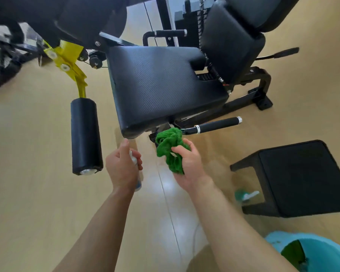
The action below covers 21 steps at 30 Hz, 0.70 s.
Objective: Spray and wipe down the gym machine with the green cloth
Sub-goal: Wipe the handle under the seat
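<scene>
Seat pad [165, 89] edge is sitting just ahead of both grips, top lying open. Foam roller [85, 134] is blocking left of the left hand [122, 167] gripping the spray bottle [134, 159]. Side handle [218, 125] is jutting just beyond the green cloth [169, 146] that the right hand [190, 165] is holding, with the black stool [302, 179] crowding further right. Bare floor [161, 185] is showing between the hands.

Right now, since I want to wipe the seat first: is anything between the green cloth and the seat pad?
Nothing visible. The right hand grips the green cloth just below the seat pad's front edge, with only open air between. The black side handle lies off to the right of that path.
</scene>
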Each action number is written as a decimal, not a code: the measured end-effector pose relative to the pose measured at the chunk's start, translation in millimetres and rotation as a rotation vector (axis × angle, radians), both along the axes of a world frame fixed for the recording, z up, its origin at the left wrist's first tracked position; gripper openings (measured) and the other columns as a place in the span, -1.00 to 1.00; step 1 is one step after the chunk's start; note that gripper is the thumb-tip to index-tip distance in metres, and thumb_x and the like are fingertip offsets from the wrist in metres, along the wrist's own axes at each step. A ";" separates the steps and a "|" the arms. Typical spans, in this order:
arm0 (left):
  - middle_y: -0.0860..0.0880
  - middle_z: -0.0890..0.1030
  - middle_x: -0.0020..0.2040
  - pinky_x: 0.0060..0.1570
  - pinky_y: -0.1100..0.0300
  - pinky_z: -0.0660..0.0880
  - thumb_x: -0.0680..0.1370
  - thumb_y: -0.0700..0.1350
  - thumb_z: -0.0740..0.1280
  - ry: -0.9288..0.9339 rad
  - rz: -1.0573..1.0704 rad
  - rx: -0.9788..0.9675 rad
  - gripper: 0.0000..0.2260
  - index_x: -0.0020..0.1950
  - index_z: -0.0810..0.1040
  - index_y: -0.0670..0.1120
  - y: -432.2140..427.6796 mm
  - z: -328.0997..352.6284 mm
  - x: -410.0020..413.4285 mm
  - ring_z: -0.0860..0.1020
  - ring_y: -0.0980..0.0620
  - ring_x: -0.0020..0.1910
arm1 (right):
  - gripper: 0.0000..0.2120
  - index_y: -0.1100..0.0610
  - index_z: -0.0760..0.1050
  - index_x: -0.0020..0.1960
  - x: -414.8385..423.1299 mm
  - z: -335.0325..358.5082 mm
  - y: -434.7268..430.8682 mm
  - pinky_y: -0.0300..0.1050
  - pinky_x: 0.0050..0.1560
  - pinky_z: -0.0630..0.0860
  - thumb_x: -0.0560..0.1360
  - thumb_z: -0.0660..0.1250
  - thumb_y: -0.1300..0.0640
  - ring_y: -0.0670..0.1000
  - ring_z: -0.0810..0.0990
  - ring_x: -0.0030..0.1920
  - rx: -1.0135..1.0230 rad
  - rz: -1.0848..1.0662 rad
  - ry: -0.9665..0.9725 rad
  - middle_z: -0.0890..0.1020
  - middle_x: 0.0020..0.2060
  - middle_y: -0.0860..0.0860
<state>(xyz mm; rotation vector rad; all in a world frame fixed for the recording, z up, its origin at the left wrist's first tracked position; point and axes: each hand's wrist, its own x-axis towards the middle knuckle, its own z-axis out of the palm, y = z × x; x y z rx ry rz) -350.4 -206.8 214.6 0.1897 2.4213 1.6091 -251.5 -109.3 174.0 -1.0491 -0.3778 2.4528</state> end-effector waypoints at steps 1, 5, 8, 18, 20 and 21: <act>-0.16 0.54 -0.44 -0.48 0.28 0.45 0.72 0.01 0.20 -0.010 -0.002 0.014 -0.47 -0.37 0.53 -0.24 -10.5 4.4 -1.2 0.46 0.04 -0.52 | -0.57 0.11 0.45 0.32 -5.5 4.0 -8.3 -0.03 -0.23 0.57 0.51 0.30 0.40 0.15 0.64 -0.09 -0.001 -0.020 -0.005 0.64 0.05 0.24; -0.08 0.51 -0.50 -0.49 0.27 0.43 0.73 0.01 0.19 -0.039 -0.030 0.063 -0.46 -0.39 0.49 -0.23 -57.8 21.5 -16.9 0.45 0.06 -0.55 | -0.51 0.14 0.47 0.40 -27.9 27.3 -46.8 -0.04 -0.17 0.60 0.48 0.32 0.35 0.16 0.65 0.01 0.057 0.036 -0.022 0.63 0.16 0.26; -0.11 0.49 -0.47 -0.50 0.24 0.43 0.72 0.01 0.20 -0.057 -0.057 0.107 -0.46 -0.40 0.47 -0.22 -88.9 31.3 -40.5 0.44 0.05 -0.55 | -0.59 0.13 0.54 0.33 -46.6 37.6 -68.0 0.05 -0.05 0.65 0.51 0.34 0.33 0.21 0.68 0.09 0.102 0.067 -0.082 0.67 0.13 0.23; -0.14 0.50 -0.46 -0.09 -0.04 0.55 0.70 0.18 0.13 -0.335 -0.357 0.124 -0.37 -0.49 0.48 -0.10 -118.3 7.8 -126.1 0.47 -0.05 -0.46 | -0.69 0.07 0.58 0.21 -99.2 39.5 -75.4 -0.08 -0.32 0.59 0.48 0.35 0.21 0.17 0.69 -0.06 0.180 -0.110 -0.432 0.70 0.09 0.15; -0.16 0.47 -0.46 -0.18 0.04 0.52 0.72 0.17 0.12 -0.469 -0.365 0.182 -0.36 -0.48 0.48 -0.11 -108.5 -8.1 -140.7 0.44 -0.02 -0.49 | -0.73 0.09 0.58 0.18 -111.4 39.3 -65.8 -0.10 -0.33 0.59 0.48 0.36 0.21 0.14 0.69 -0.07 0.183 -0.146 -0.457 0.70 0.08 0.14; -0.17 0.45 -0.45 -0.24 0.09 0.50 0.72 0.16 0.12 -0.517 -0.363 0.208 -0.36 -0.48 0.47 -0.13 -102.1 -15.6 -147.7 0.43 -0.01 -0.50 | -0.73 0.10 0.58 0.18 -117.1 38.3 -59.9 -0.11 -0.32 0.59 0.48 0.36 0.21 0.13 0.69 -0.06 0.186 -0.149 -0.463 0.69 0.08 0.13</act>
